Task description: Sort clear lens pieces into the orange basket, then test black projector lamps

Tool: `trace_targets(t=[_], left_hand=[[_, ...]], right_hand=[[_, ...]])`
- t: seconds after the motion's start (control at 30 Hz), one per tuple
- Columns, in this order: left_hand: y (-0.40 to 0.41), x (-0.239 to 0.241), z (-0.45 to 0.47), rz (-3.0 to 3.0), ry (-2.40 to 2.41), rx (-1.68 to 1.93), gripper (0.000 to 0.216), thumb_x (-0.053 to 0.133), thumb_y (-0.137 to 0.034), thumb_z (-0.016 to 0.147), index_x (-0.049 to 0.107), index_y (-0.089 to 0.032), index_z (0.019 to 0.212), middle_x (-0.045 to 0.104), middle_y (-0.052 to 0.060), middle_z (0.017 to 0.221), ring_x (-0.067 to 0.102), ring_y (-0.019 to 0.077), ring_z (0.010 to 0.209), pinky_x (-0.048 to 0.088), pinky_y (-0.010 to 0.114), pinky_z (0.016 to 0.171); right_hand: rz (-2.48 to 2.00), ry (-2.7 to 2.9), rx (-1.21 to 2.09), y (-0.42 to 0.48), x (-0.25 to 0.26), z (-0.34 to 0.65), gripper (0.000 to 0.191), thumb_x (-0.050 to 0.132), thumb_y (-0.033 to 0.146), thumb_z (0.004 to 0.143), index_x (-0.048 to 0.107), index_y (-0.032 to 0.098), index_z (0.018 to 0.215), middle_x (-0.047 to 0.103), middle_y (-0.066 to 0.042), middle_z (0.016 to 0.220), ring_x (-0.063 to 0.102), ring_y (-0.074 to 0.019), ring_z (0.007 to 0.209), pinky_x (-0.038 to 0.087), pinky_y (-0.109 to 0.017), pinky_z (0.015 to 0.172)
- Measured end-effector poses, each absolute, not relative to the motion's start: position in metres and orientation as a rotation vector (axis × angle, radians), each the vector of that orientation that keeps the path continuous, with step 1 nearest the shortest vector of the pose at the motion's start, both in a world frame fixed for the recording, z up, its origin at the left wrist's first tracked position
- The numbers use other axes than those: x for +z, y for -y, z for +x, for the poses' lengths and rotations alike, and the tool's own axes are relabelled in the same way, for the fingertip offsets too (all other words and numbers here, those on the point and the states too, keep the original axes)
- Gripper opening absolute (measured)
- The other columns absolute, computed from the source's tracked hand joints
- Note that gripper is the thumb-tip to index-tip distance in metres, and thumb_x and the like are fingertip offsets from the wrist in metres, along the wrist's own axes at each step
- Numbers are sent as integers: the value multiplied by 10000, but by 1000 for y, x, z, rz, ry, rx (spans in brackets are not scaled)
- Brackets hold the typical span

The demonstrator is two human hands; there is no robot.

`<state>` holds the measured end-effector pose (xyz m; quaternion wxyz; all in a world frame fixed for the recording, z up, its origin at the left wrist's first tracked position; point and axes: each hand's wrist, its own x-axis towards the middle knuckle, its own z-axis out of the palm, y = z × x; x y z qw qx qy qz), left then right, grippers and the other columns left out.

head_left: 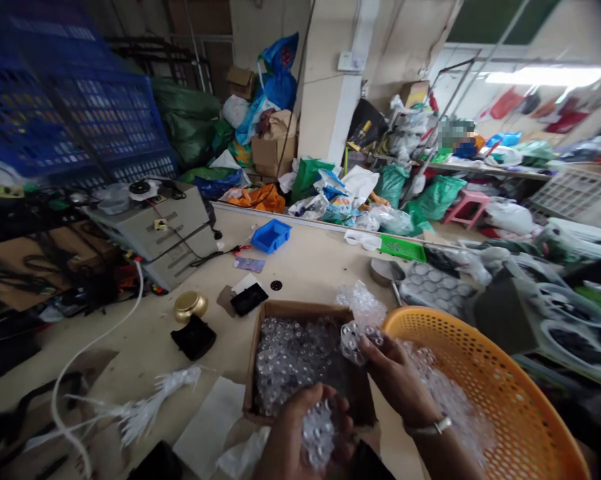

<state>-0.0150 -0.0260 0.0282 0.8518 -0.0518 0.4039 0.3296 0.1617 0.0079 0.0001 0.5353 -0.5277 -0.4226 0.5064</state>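
Observation:
My left hand [291, 433] is cupped round several clear plastic lens pieces [318, 433], held just over the near edge of a cardboard box [305, 309]. Inside the box lies a heap of similar clear pieces [290, 353] with round lenses. Between its thumb and fingers my right hand [397, 373] pinches a clear lens piece [351, 343] above the box's right side. An orange perforated basket [525, 400] stands to the right, partly behind my right forearm, with more clear pieces in it.
Beyond the box lie a clear plastic bag [361, 303], a grey tray with round cells [435, 287] and a blue bin [271, 236]. Black plastic parts [193, 337] and a gold round cup [190, 305] lie left, near white zip ties [155, 400] and stacked grey instruments [155, 230].

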Motion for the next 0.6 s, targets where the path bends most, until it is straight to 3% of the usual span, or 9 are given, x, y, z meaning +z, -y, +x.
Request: trace_targets(t=[0.17, 0.37, 0.6], left_hand=[[23, 23, 69, 31, -807, 539, 166, 531, -284, 750, 556, -119, 751, 621, 58, 648, 575, 151, 542, 389, 262, 503], [28, 0, 132, 129, -829, 392, 173, 523, -304, 761, 530, -134, 793, 604, 42, 642, 578, 146, 548, 391, 255, 523], [35, -36, 186, 222, -878, 373, 130, 504, -266, 781, 506, -138, 760, 496, -27, 487, 460, 102, 406, 334, 232, 467]], right_hand=[[-1231, 886, 1073, 37, 9, 216, 182, 664, 294, 709, 572, 181, 819, 582, 10, 717, 517, -111, 637, 425, -230, 605], [-1478, 673, 929, 80, -26, 281, 295, 674, 377, 676, 577, 137, 817, 545, 12, 620, 482, -94, 523, 398, -214, 483], [-1675, 406, 875, 107, -76, 309, 395, 715, 477, 564, 536, 125, 552, 517, 27, 457, 457, -73, 397, 374, -197, 407]])
